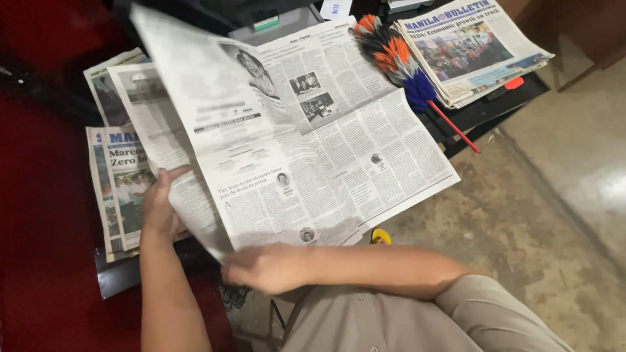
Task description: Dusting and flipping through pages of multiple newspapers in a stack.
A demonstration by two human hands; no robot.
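Head view, step in hand: the person looks to be partway through turning or folding a page of the open black-and-white broadsheet newspaper (306,137); one leaf stands lifted and curling toward the upper left while the rest lies spread flat.
Left hand: the left hand (162,203) lies at the left edge of the raised leaf, thumb over the paper and fingers behind it, a loose pinch on the page.
Right hand: the right hand (268,266) is at the bottom fold of the same paper, blurred; it seems half closed on the lower edge, though I cannot tell how firmly.
Next move, as I judge it: the lifted leaf would need carrying across with both edges kept square, so the thin sheet neither creases nor tears.
Where the paper lies: over a dark table (486,111), its lower right corner hanging past the edge above the grey concrete floor (521,215).
Beneath it, left: a stack of folded newspapers with blue mastheads and colour photographs (116,189).
Upper right: a second pile of folded papers with a colour front-page photograph (469,49).
Between them: a feather duster, orange, black and blue, with a red handle (398,58).
Top edge: a small white paper label (336,8) and a grey box with a green-and-white tag (274,25).
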